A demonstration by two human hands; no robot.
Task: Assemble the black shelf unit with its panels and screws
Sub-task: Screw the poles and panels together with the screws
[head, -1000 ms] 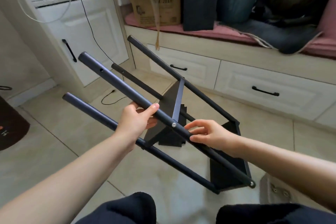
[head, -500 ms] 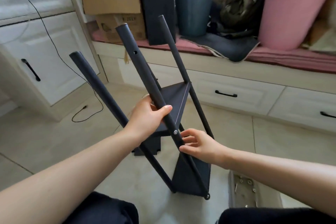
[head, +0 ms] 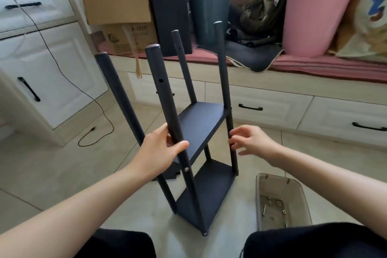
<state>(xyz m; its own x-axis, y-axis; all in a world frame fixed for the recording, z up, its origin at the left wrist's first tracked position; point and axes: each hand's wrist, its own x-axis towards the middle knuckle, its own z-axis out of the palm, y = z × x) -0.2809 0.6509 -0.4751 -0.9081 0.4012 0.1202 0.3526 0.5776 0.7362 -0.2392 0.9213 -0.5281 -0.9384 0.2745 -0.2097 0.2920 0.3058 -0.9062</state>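
Matte black shelf unit (head: 201,128) stands upright; left hand (head: 161,151) grips a round post (head: 165,98), right hand (head: 251,142) hovers loose-fingered beside it, holding nothing.

A home room: white cabinets (head: 52,73), cushioned window seat (head: 314,65), tiled floor (head: 41,163).

The pale beige tiled floor (head: 52,169) carries the black four-post metal shelf unit (head: 204,190), which stands upright on it with its lower panel just above the tiles. Just beside the unit's right side sits a translucent grey plastic tray (head: 301,199) holding small metal screws and nuts (head: 276,205). To the left, a thin black cable (head: 98,132) loops across the tiles near the white cabinet, and a flat black panel (head: 172,174) lies behind the unit.
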